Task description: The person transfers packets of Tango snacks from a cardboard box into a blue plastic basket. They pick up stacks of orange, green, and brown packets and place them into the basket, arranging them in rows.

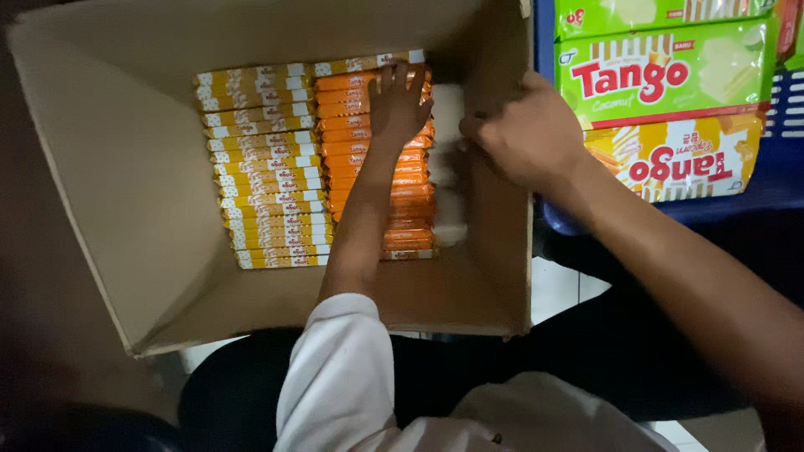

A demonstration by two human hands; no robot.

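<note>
An open cardboard box (126,167) holds wafer packs standing on edge: a yellow row (264,176) on the left and an orange row (402,197) beside it. My left hand (400,102), in a white sleeve, lies flat with spread fingers on the far end of the orange row. A narrow pale column (450,209) fills the gap between the orange row and the box's right wall. My right hand (523,138) rests against that wall with its fingers curled at the top of the pale column. Whether it grips a pack there is hidden.
To the right of the box, a blue crate (754,188) carries large green wafer packages (670,71) and a yellow one (678,159). My dark-clothed lap (586,360) is under the box's near edge, with pale floor tiles (561,289) showing beside it.
</note>
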